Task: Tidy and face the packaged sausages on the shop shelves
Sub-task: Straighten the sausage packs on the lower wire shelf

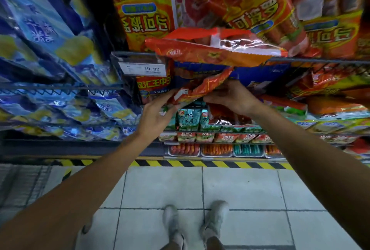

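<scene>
A red and orange sausage pack (pixel 202 86) is held between both hands in front of the middle shelf. My left hand (pixel 158 113) grips its lower left end with fingers and thumb. My right hand (pixel 232 95) holds its right side, fingers curled behind it. Just above, another orange sausage pack (pixel 212 49) lies flat and juts out over the wire shelf edge (pixel 312 60). Tall orange sausage packs (pixel 148 15) stand on the upper shelf.
Blue snack bags (pixel 46 35) fill the shelves on the left. A price tag reading 19.90 (pixel 143 68) hangs on the shelf rail. Green and red small packs (pixel 190 119) fill lower shelves. Yellow-black tape (pixel 200 163) edges the tiled floor by my shoes (pixel 174 223).
</scene>
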